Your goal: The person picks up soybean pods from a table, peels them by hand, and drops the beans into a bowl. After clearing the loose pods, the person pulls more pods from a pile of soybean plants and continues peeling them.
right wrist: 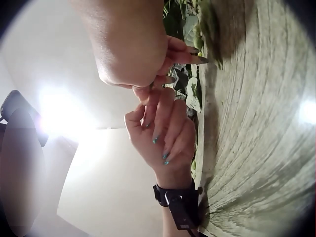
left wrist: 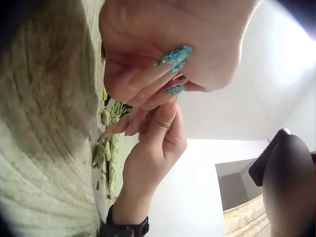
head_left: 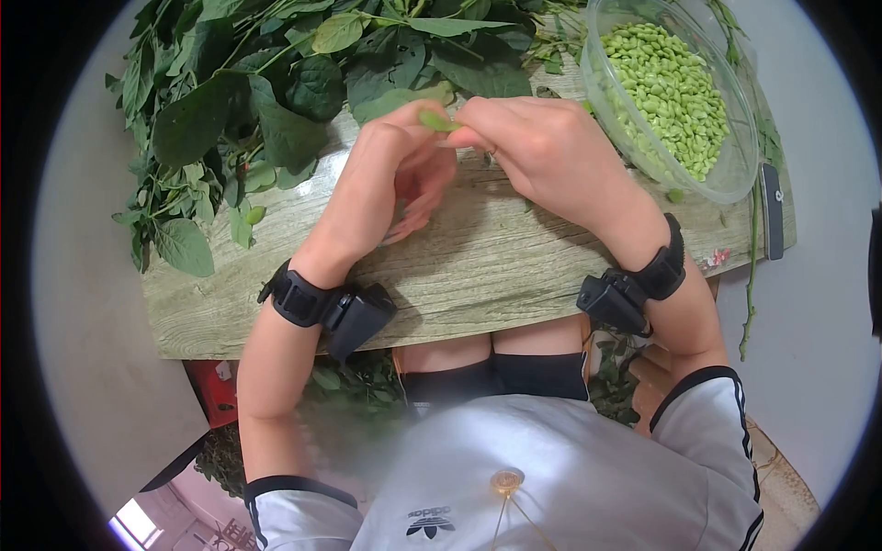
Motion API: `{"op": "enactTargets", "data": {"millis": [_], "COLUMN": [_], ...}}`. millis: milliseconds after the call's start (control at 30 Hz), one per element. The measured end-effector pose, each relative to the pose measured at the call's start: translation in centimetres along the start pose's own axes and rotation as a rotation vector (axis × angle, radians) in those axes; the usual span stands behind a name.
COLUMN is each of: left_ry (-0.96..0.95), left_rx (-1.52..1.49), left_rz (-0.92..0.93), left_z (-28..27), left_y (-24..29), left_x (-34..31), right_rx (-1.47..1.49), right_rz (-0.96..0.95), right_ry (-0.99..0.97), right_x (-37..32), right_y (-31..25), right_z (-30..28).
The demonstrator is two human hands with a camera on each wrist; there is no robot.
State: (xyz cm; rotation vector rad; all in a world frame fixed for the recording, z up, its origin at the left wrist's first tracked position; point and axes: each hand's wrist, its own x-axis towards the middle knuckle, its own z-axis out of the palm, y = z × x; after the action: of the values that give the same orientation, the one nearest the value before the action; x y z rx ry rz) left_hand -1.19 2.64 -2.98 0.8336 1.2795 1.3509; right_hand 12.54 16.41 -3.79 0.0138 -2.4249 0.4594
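Note:
A green bean pod [head_left: 436,121] is up between the two hands, above the near side of the leaf pile. My left hand [head_left: 393,174] pinches one end with thumb and forefinger, its other fingers loosely bent. From the other side, the thumb and forefinger of my right hand [head_left: 542,142] pinch the pod's right end. Both wrist views have the left hand [left wrist: 148,74] and right hand [right wrist: 128,49] meeting at the fingertips, and the pod is mostly hidden there by the fingers. To the right stands a clear plastic tub [head_left: 740,188] holding shelled green beans [head_left: 666,96].
Leafy bean stalks [head_left: 276,83] are heaped across the back and left of the wood-grain table [head_left: 459,275]. A loose pod [head_left: 254,215] lies at the heap's left. A dark flat object [head_left: 772,211] lies at the right edge, beside a hanging stem [head_left: 751,303]. More greenery is below the table.

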Motion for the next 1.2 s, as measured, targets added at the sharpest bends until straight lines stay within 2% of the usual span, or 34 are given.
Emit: {"op": "enactTargets", "data": {"millis": [267, 333, 433, 567, 633, 733, 800, 867, 933, 1000, 1133, 1200], "left_ry": [-0.018, -0.027, 0.001, 0.021, -0.003, 0.029, -0.01, -0.007, -0.003, 0.052, 0.051, 0.035], "left_rx": [-0.069, -0.086, -0.096, -0.06, -0.036, -0.005, 0.153, 0.153, 0.152, 0.012, 0.138, 0.067], "left_rz": [-0.007, -0.009, -0.024, 0.033, 0.074, 0.069, 0.284, 0.275, 0.264, 0.104, 0.228, 0.104], "left_z": [-0.2, 0.0, 0.7, 0.5, 0.4, 0.2, 0.0, -0.2, 0.0, 0.6, 0.1, 0.0], "left_y": [-0.2, -0.2, 0.1, -0.3, -0.6, -1.0, -1.6, -1.6, -1.4, -0.7, -1.4, -1.0], "left_x": [0.0, -0.1, -0.2, -0.3, -0.2, -0.1, 0.2, 0.3, 0.2, -0.1, 0.0, 0.0], "right_rx": [0.034, 0.177, 0.242, 0.377, 0.617, 0.669, 0.669, 0.67, 0.638, 0.601, 0.542, 0.523], "right_rz": [0.038, 0.113, 0.202, 0.269, 0.512, 0.555, 0.546, 0.535, 0.475, 0.474, 0.453, 0.431], "right_ry": [-0.004, 0.032, -0.028, 0.008, -0.076, -0.101, -0.107, -0.113, -0.028, -0.03, -0.057, -0.048], "right_x": [-0.2, -0.1, 0.0, 0.5, 0.7, 0.7, 0.8, 0.7, 0.3, 0.3, 0.4, 0.3], "right_y": [-0.1, -0.6, -0.8, -1.7, -2.3, -2.2, -2.0, -1.7, -1.4, -1.1, -1.3, -1.2], "right_z": [0.2, 0.2, -0.3, -0.5, -0.9, -0.8, -0.8, -0.6, 0.0, -0.1, -0.3, -0.3]}}
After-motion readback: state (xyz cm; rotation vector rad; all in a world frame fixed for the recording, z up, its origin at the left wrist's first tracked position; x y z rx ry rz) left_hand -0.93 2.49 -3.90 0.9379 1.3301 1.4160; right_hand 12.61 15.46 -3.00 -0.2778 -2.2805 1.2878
